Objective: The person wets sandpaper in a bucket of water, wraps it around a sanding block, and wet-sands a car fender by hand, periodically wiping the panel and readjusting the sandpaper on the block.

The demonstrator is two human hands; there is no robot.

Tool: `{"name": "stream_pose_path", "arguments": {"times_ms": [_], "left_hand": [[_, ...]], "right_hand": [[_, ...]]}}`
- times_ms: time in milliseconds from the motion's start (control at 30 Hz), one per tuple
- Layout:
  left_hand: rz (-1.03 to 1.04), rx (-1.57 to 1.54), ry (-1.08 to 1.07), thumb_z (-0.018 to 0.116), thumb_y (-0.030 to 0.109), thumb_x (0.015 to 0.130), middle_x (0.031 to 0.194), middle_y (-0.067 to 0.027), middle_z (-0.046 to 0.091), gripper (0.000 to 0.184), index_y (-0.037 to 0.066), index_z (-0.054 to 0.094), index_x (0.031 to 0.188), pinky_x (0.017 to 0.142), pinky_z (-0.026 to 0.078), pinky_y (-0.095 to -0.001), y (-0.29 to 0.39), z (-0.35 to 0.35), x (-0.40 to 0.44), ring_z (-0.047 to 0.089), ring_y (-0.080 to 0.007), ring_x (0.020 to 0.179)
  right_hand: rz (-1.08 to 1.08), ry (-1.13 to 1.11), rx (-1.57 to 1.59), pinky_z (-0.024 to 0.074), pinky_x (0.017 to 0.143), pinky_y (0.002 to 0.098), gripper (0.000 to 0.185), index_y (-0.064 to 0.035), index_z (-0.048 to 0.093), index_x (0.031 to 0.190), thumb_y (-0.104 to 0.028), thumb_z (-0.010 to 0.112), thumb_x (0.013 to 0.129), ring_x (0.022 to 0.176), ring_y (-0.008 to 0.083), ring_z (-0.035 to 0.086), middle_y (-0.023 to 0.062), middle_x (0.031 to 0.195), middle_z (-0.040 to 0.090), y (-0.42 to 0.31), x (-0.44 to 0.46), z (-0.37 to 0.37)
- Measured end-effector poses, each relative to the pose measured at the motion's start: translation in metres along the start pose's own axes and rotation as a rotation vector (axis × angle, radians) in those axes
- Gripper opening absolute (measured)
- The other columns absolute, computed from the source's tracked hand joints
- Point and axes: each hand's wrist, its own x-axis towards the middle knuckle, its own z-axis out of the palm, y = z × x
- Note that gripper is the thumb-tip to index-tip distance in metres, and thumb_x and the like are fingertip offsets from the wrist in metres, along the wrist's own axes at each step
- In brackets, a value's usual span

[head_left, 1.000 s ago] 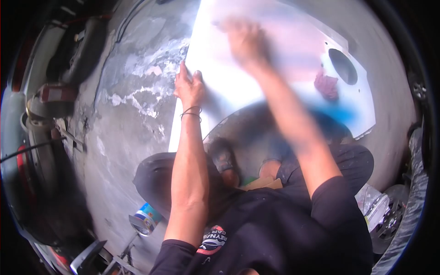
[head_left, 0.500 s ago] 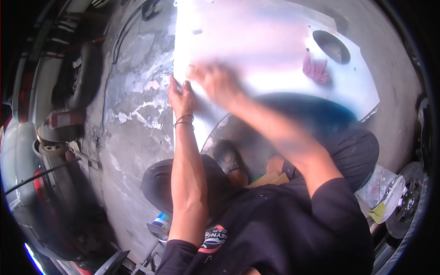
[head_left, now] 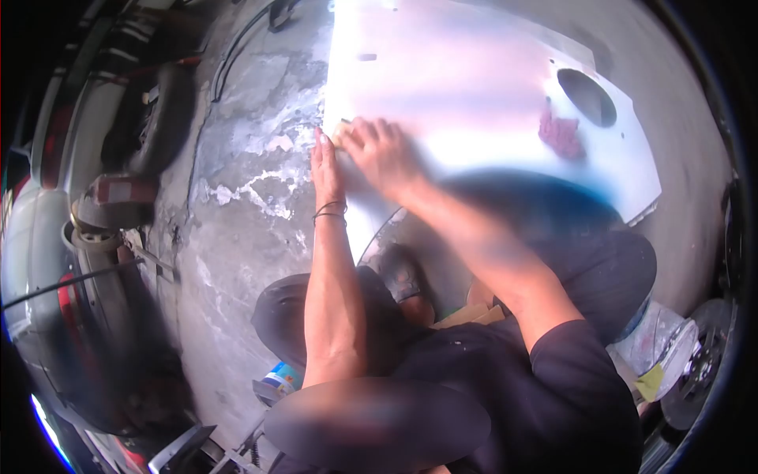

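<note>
Left hand at panel edge, right hand angled inward

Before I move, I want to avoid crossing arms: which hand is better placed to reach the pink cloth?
Right, I'd judge: the right hand is nearer the pink cloth, while the left hand rests at the edge of the panel. The right seems to hold a small yellowish piece.

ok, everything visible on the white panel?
White panel lies broad side up, glossy, metal-looking, pinkish sheen, far end out of frame. Oval opening at right, small slot at left, curved cutout on near side. Crumpled pink cloth lies by the opening. Left hand touches its left edge; right hand holds a tan piece there.
</note>
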Motion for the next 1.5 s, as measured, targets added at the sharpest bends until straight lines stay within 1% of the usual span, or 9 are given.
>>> {"name": "stream_pose_path", "arguments": {"times_ms": [200, 367, 567, 600, 833, 867, 967, 1000, 1500], "left_hand": [[-0.091, 0.168, 0.142, 0.037, 0.062, 0.117, 0.166, -0.0187, 0.053, 0.075, 0.007, 0.049, 0.167, 0.132, 0.024, -0.0419, 0.013, 0.009, -0.011, 0.044, -0.0331, 0.156], [-0.003, 0.234, 0.172, 0.029, 0.059, 0.119, 0.164, -0.0188, 0.056, 0.072, 0.008, 0.054, 0.165, 0.135, 0.013, -0.0479, -0.005, 0.011, 0.003, 0.045, -0.0333, 0.156], [-0.039, 0.286, 0.214, 0.017, 0.056, 0.119, 0.162, -0.0194, 0.057, 0.072, 0.014, 0.053, 0.166, 0.13, -0.002, -0.0697, 0.009, 0.016, -0.004, 0.04, -0.0356, 0.161], [-0.024, 0.274, 0.215, 0.016, 0.056, 0.119, 0.161, -0.0196, 0.057, 0.072, 0.015, 0.054, 0.166, 0.129, -0.003, -0.0726, 0.009, 0.015, -0.002, 0.04, -0.0365, 0.16], [0.004, 0.348, 0.224, 0.021, 0.055, 0.118, 0.159, -0.0213, 0.058, 0.072, 0.012, 0.054, 0.164, 0.129, 0.015, -0.0619, 0.015, 0.015, 0.0, 0.047, -0.0397, 0.153], [-0.007, 0.357, 0.224, 0.021, 0.054, 0.118, 0.158, -0.0213, 0.059, 0.071, 0.011, 0.054, 0.164, 0.128, 0.017, -0.06, 0.017, 0.016, -0.003, 0.048, -0.0398, 0.152], [-0.033, 0.367, 0.209, 0.022, 0.053, 0.118, 0.157, -0.0212, 0.059, 0.071, 0.01, 0.054, 0.164, 0.128, 0.018, -0.0586, 0.013, 0.014, -0.007, 0.048, -0.0398, 0.151], [-0.028, 0.362, 0.202, 0.022, 0.052, 0.118, 0.157, -0.0211, 0.059, 0.07, 0.01, 0.054, 0.164, 0.128, 0.018, -0.0591, 0.015, 0.014, -0.004, 0.048, -0.0398, 0.151], [0.014, 0.311, 0.235, 0.026, 0.056, 0.117, 0.164, -0.0181, 0.056, 0.07, 0.013, 0.054, 0.165, 0.128, 0.015, -0.0605, 0.007, 0.017, -0.002, 0.045, -0.039, 0.155]], "right_hand": [[0.212, -0.009, -0.074, 0.0564, 0.092, 0.0517, 0.034, -0.0254, 0.073, 0.133, -0.022, 0.065, 0.1, 0.117, 0.0359, 0.064, 0.0068, 0.134, 0.068, 0.046, 0.081, 0.021], [0.124, -0.073, -0.044, 0.0562, 0.09, 0.0538, 0.031, -0.0268, 0.074, 0.132, -0.026, 0.065, 0.102, 0.115, 0.0384, 0.064, 0.0091, 0.132, 0.07, 0.014, 0.031, -0.013], [0.229, -0.039, -0.066, 0.0532, 0.093, 0.0591, 0.026, -0.0239, 0.072, 0.13, -0.026, 0.059, 0.107, 0.114, 0.0442, 0.064, 0.0146, 0.131, 0.07, 0.067, 0.112, 0.032], [0.255, -0.068, -0.142, 0.0551, 0.093, 0.0539, 0.029, -0.0132, 0.07, 0.132, -0.02, 0.06, 0.106, 0.117, 0.0378, 0.064, 0.0159, 0.128, 0.068, 0.067, 0.122, 0.036], [0.167, -0.039, -0.127, 0.056, 0.087, 0.0555, 0.026, -0.0126, 0.068, 0.126, -0.021, 0.064, 0.102, 0.113, 0.0388, 0.064, 0.0165, 0.12, 0.065, 0.044, 0.094, 0.02], [0.28, -0.108, -0.105, 0.0516, 0.1, 0.0585, 0.029, -0.0307, 0.067, 0.134, -0.027, 0.063, 0.106, 0.121, 0.0419, 0.061, 0.0155, 0.128, 0.066, 0.058, 0.106, 0.033], [0.335, -0.103, -0.201, 0.0523, 0.098, 0.0585, 0.03, -0.0309, 0.066, 0.135, -0.026, 0.063, 0.106, 0.122, 0.0426, 0.06, 0.0171, 0.129, 0.065, 0.083, 0.134, 0.05], [0.284, -0.086, -0.207, 0.0551, 0.093, 0.0544, 0.035, -0.0091, 0.068, 0.135, -0.021, 0.063, 0.103, 0.12, 0.0422, 0.061, 0.0227, 0.131, 0.065, 0.074, 0.131, 0.041], [0.308, -0.069, -0.065, 0.0543, 0.095, 0.0571, 0.035, -0.0094, 0.065, 0.134, -0.014, 0.067, 0.099, 0.118, 0.0496, 0.059, 0.0276, 0.13, 0.059, 0.039, 0.106, 0.01]]}}
